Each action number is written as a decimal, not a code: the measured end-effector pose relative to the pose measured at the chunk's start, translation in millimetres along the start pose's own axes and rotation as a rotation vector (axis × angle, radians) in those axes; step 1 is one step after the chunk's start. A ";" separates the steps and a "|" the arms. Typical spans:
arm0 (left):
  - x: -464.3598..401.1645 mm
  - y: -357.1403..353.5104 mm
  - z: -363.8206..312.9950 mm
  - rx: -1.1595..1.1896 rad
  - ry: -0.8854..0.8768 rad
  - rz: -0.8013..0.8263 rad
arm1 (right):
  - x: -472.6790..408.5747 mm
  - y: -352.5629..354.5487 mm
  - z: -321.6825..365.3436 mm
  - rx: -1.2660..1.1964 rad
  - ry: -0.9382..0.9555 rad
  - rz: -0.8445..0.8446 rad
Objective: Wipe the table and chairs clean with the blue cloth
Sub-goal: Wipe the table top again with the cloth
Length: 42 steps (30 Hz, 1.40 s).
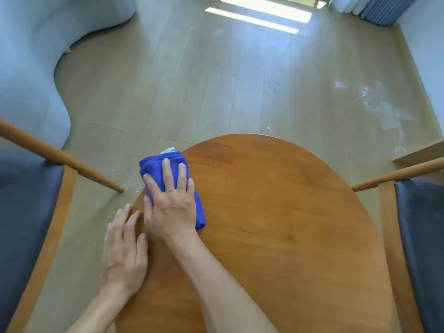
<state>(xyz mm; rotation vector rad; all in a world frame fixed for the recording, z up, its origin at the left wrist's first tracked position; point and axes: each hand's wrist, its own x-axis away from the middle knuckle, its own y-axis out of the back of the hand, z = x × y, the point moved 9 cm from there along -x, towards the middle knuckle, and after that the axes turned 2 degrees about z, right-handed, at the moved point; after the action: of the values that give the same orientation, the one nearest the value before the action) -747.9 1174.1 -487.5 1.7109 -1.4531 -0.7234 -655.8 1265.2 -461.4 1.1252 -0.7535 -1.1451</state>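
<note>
- We see a round worktop (pixel 276 212) of smooth, warm orange-brown wood with a faint grain and a soft sheen.
- The blue cloth (pixel 153 169) is folded into a thick oblong pad of soft, nappy fabric; it lies on the worktop near its far-left edge, one end reaching the rim.
- Our right hand (pixel 171 200) lies flat on the cloth, fingers straight and spread, pressing down with the palm and gripping nothing.
- Our left hand (pixel 125 248) rests palm-down on the worktop's left edge just beside the right wrist, fingers loosely extended, holding nothing.
- A small white thing (pixel 168 150) peeps out past the far end of the cloth; we cannot tell what it is.
- On the left stands a chair (pixel 31 212) with a dark, matte padded seat in a wooden frame and a round tapered wooden rail slanting toward the worktop.
- A matching right chair (pixel 418 224) stands close against the other side of the worktop.
- The floor (pixel 216 80) is pale wood-look planks, with whitish smears at the right and a scatter of specks near the left rail's tip.
- A curved, pale grey upholstered sofa (pixel 28 68) fills the far left.
</note>
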 end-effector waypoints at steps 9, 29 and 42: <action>11.0 -10.4 6.9 -0.121 0.123 0.123 | 71.9 71.6 -183.6 0.084 -0.002 -0.071; 11.6 5.0 8.8 0.336 0.195 0.134 | 119.2 47.4 -100.7 0.057 -0.553 -0.119; 28.0 -1.1 41.9 0.736 0.529 0.019 | 148.5 22.4 -13.2 -0.022 0.153 0.026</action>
<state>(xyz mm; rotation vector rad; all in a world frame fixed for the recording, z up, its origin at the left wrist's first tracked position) -776.1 1138.8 -509.8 2.1902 -1.4179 0.3330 -595.0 1127.4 -455.4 1.1669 -0.6339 -1.0301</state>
